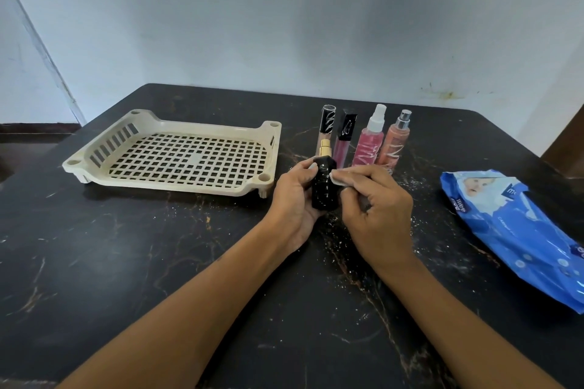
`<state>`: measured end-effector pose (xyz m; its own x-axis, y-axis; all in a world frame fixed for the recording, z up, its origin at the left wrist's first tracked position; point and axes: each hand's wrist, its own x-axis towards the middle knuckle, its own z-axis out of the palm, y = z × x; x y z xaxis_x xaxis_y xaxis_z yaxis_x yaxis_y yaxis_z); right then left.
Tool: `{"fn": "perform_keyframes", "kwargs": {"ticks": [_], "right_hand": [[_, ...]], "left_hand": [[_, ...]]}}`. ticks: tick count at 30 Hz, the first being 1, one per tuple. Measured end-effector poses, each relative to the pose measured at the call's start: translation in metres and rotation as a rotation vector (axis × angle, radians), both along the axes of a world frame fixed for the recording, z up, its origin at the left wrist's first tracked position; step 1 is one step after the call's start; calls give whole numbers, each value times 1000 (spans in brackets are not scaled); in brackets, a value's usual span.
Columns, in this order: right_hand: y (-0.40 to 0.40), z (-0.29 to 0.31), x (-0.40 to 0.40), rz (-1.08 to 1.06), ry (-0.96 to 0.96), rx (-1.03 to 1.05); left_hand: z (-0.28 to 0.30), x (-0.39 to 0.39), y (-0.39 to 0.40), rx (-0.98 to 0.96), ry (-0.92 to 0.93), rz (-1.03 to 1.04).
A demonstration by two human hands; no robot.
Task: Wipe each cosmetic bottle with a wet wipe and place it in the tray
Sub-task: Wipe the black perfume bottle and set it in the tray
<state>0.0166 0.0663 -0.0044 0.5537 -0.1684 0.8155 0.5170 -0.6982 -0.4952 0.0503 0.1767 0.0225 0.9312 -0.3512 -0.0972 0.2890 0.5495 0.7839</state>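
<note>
Head cam showed the left hand [292, 196] curled round a black perfume bottle [323, 183], held upright above the dark marble table [158, 262]. Right hand [377, 202] pinched a wet wipe [339, 179] against the bottle's side. Fingers hid most of the wipe. Beige tray [177, 156] sat to the left, four cosmetic bottles [363, 139] stood just behind, blue wipes pack [518, 230] lay right, cut off.

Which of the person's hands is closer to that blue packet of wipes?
The right hand. It holds a wet wipe against the black bottle, with bare table between it and the blue packet. The left hand grips the bottle's far side.
</note>
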Motion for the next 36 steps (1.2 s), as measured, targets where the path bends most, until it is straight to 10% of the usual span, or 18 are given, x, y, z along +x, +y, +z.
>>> {"fn": "perform_keyframes", "kwargs": {"ticks": [36], "right_hand": [[-8, 7, -4, -111, -21, 68]], "left_hand": [[-2, 1, 1, 34, 57, -57]]}}
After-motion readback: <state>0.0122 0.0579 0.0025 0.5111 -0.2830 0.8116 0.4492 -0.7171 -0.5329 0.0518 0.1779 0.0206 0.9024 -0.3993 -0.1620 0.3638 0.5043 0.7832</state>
